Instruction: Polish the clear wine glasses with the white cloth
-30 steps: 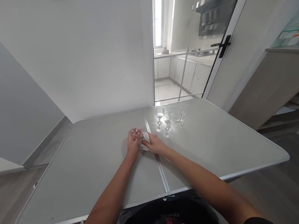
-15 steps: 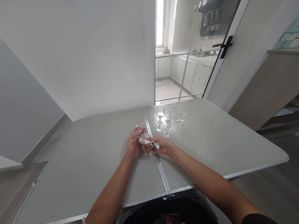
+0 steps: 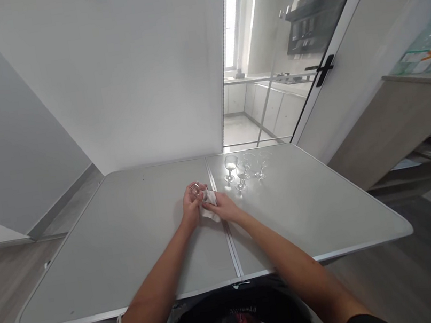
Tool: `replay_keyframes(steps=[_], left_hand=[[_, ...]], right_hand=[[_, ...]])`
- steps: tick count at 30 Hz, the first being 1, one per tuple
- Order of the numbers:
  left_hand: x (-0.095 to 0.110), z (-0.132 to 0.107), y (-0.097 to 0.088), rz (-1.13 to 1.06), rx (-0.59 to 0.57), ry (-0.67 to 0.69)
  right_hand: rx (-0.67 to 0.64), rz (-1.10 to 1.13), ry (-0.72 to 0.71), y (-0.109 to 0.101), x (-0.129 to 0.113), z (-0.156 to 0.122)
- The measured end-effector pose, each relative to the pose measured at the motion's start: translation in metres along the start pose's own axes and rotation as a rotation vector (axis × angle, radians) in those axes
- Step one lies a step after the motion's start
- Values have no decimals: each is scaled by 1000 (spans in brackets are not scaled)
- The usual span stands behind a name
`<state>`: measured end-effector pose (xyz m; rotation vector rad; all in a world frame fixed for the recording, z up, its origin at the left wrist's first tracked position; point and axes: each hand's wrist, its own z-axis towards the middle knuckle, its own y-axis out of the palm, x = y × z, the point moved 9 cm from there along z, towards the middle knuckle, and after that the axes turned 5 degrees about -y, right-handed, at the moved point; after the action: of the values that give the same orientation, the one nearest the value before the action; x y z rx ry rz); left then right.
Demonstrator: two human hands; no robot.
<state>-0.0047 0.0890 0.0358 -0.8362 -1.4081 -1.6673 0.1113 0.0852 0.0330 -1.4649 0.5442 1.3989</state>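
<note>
My left hand (image 3: 191,203) is closed around a small clear stemmed glass (image 3: 196,188), whose bowl shows between the fingers. Pressed against the lower part of the glass is a white cloth (image 3: 210,212), gripped by my right hand (image 3: 224,205). Both hands meet just above the table, near its middle seam. The stem and foot of the held glass are hidden by the cloth and fingers. To the right, beyond my right hand, several stemmed glasses stand upright in a cluster, among them a left one (image 3: 231,163) and a front one (image 3: 242,182).
The grey folding table (image 3: 139,248) has a metal rim and a centre seam. Behind it stand a white wall (image 3: 146,74) and a glazed door with a black handle (image 3: 324,70). At the right, a wooden shelf (image 3: 415,115) bears plastic bottles (image 3: 428,51).
My right hand has turned the cloth, which now hangs flatter under the fingers rather than bunched up. The glass in my left hand shows more clearly. The standing glasses have not moved.
</note>
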Motion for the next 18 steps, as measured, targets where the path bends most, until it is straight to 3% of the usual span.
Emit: replay_keyframes(steps=[3, 6, 9, 14, 16, 18], left_hand=[[-2, -4, 9, -120, -156, -137], [1, -9, 17, -167, -277, -177], [-3, -6, 15, -126, -247, -149], [-7, 6, -10, 65, 51, -1], [-8, 8, -14, 89, 70, -4], [-10, 7, -12, 59, 4, -59]], right_hand=[[-352, 586, 95, 30, -6, -11], [-474, 790, 119, 34, -12, -19], [-372, 588, 117, 27, -2, -13], [189, -304, 2, -19, 1, 1], [198, -371, -21, -17, 0, 2], [58, -122, -5, -5, 6, 3]])
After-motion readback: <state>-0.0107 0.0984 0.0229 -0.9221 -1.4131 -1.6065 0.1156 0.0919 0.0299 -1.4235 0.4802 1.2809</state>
